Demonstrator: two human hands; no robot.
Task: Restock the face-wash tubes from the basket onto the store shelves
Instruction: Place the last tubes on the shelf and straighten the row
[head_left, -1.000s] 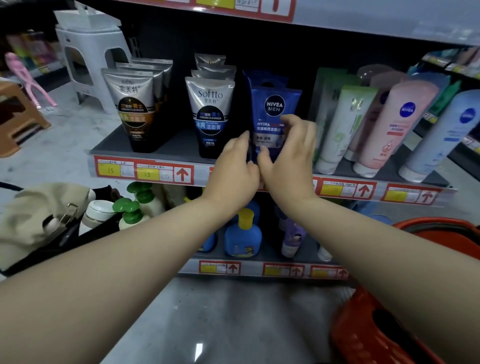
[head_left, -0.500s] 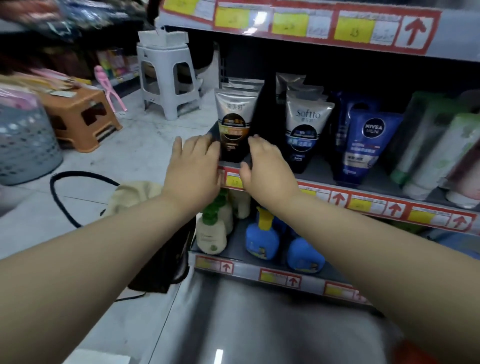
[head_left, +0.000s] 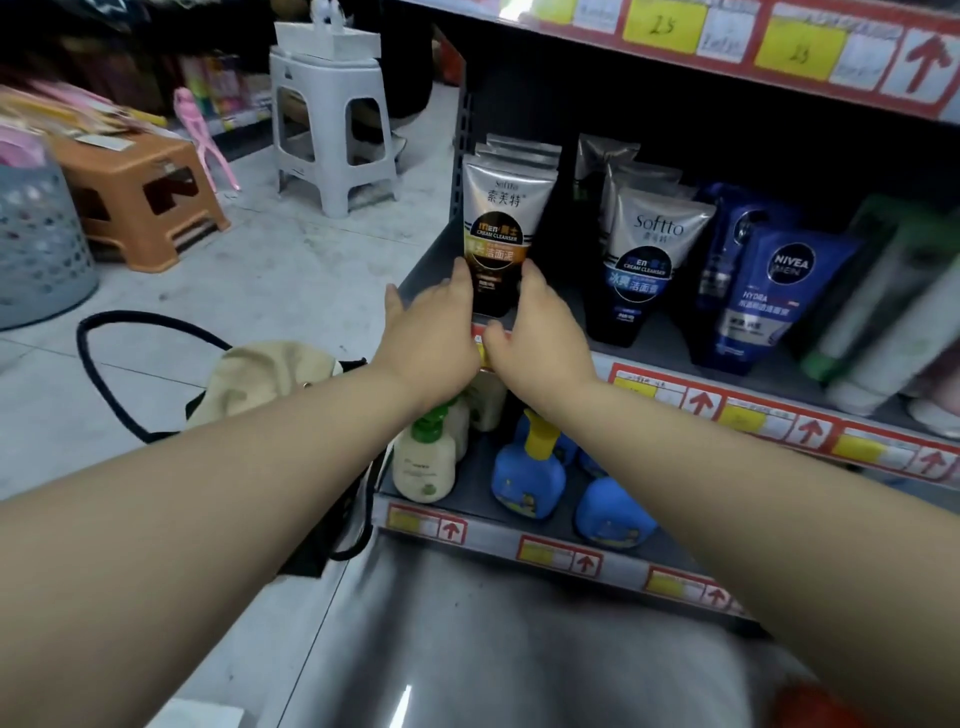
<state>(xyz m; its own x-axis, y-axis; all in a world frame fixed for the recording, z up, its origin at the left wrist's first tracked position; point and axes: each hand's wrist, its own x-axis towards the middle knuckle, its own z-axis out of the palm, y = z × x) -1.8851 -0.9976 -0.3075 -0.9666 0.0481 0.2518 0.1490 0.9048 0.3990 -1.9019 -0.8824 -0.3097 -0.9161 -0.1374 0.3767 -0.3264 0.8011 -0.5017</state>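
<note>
Gold-band tube (head_left: 498, 228): glossy plastic, flat crimped top, silver upper body, black lower body with an orange-gold band. It stands cap-down at the front left end of the shelf (head_left: 670, 356), with like tubes behind it.
Left hand (head_left: 431, 338): fingers nearly straight, laid against the gold-band tube's left side, thumb spread away.
Right hand (head_left: 543, 338): fingers nearly straight, pressed to the gold-band tube's right side.
Blue-band tube (head_left: 649, 260): just right of the gold-band tube, silver over black.
Nivea tube (head_left: 779, 296): farther right, deep blue, shiny.
Pump bottles (head_left: 423, 467): below the gold-band tube, rounded, cream with green pumps.
Stool (head_left: 332, 130): up and left of the gold-band tube, white moulded plastic.
</note>
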